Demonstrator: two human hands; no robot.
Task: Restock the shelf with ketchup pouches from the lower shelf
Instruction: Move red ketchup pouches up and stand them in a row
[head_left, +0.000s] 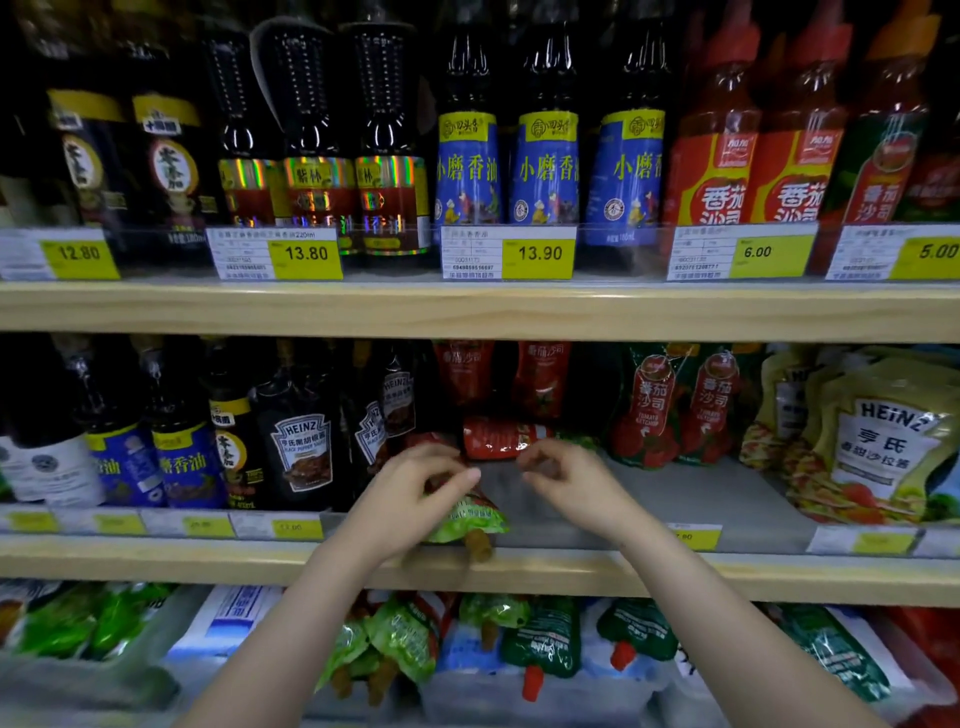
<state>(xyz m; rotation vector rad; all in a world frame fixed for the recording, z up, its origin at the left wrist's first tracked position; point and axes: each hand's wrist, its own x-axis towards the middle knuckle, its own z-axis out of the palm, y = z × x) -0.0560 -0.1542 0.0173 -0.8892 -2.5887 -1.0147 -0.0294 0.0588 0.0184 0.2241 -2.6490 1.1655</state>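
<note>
My left hand (415, 488) grips a red and green ketchup pouch (467, 517) lying on the middle shelf (675, 499), its brown cap pointing down over the front edge. My right hand (566, 478) hovers just to its right with fingers curled, and I cannot tell whether it touches anything. Another red pouch (501, 439) lies on its side right behind both hands. Two red pouches (540, 379) stand at the back of the shelf. On the lower shelf, several green and red pouches (540, 644) lie in a pile.
Dark Heinz sauce bottles (298, 441) stand left of the hands. Upright ketchup pouches (675, 405) and Heinz salad dressing pouches (883, 441) stand to the right. Bare grey shelf shows between them. Bottles fill the top shelf (467, 306). Price tags line the edges.
</note>
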